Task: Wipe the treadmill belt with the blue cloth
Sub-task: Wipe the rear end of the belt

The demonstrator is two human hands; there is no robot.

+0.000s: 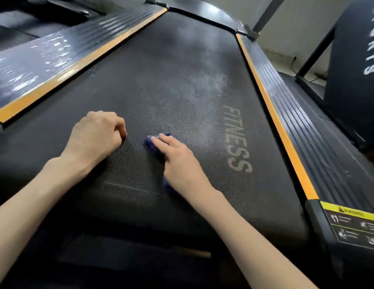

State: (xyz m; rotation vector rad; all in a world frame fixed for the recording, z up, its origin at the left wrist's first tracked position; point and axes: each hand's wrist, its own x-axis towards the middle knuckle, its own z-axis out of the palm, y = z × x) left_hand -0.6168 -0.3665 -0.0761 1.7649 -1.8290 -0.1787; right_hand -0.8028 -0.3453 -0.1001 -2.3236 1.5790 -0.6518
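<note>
As the right hand (180, 163) presses the blue cloth (153, 143) flat-fingered, left hand (96, 132) clenched empty, most of the treadmill belt (182, 59) looks dusty.

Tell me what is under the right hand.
The blue cloth, pressed onto the treadmill belt by the right hand. Only its edges show, past the fingertips and beside the wrist; the rest is covered.

On my feed the person shows only as two arms. The left hand (96, 132) and the right hand (180, 163) are bare. The left forearm (36, 195) and right forearm (244, 232) are bare too, slim and smooth right to the frame's edge.
</note>
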